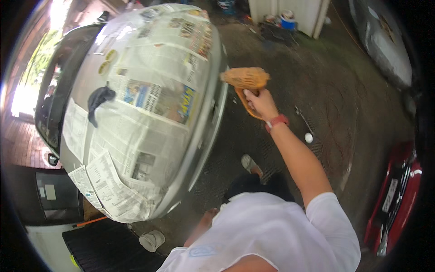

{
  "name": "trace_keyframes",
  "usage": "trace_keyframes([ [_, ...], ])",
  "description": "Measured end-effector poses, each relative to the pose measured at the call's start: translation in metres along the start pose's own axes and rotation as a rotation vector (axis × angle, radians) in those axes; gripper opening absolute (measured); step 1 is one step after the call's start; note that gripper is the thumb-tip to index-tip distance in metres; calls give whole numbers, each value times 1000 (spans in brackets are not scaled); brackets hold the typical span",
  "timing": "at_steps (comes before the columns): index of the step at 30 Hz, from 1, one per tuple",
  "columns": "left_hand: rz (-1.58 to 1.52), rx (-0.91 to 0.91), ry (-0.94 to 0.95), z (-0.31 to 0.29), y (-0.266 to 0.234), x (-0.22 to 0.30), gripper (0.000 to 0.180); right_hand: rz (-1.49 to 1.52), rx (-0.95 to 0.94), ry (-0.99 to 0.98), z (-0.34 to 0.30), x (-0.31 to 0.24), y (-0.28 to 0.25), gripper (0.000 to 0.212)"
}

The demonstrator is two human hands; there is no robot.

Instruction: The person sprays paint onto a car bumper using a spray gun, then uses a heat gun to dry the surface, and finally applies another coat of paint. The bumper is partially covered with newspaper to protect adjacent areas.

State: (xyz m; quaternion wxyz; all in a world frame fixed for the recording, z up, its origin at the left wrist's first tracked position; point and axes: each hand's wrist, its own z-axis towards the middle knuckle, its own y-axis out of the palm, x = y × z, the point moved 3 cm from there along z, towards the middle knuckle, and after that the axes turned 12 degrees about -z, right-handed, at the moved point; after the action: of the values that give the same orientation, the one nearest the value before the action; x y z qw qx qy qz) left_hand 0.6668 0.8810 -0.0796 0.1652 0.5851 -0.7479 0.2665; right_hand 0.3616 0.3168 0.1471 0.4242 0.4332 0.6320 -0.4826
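My right hand point(261, 103) is wrapped round the looped handle of an orange heat gun point(246, 78), held out in front of me with its narrower end toward the car. The silver car's point(209, 111) end panel, just left of the tool, is covered with newspaper sheets point(149, 122). On those sheets lies a crumpled dark cloth point(100, 100). Low by my side, my left hand point(207, 220) shows only in part; its fingers are too blurred and hidden to read.
A white bucket point(152, 240) stands on the floor at lower left. At right lies a red car bumper point(393, 199), below a grey car part point(385, 41). A small white round object point(309, 137) and a thin cable point(344, 131) lie on the floor. A blue container point(288, 22) stands at the back.
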Motion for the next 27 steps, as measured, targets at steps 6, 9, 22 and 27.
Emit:
trace_keyframes([
  [6, -26, 174, 192, 60, -25, 94, 55, 193, 104, 47, 94, -3, -33, 35],
  [9, -326, 269, 13, 70, -15, 101, 57, 115, 117, 124, 138, 5, -32, 32],
  [22, 56, 279, -369, 0, 132, 186, 59, -358, -470, 64, 110, 215, -18, 48],
  [27, -225, 505, -439, 11, 215, 156, 58, -354, -948, 162, 64, 208, -27, 68],
])
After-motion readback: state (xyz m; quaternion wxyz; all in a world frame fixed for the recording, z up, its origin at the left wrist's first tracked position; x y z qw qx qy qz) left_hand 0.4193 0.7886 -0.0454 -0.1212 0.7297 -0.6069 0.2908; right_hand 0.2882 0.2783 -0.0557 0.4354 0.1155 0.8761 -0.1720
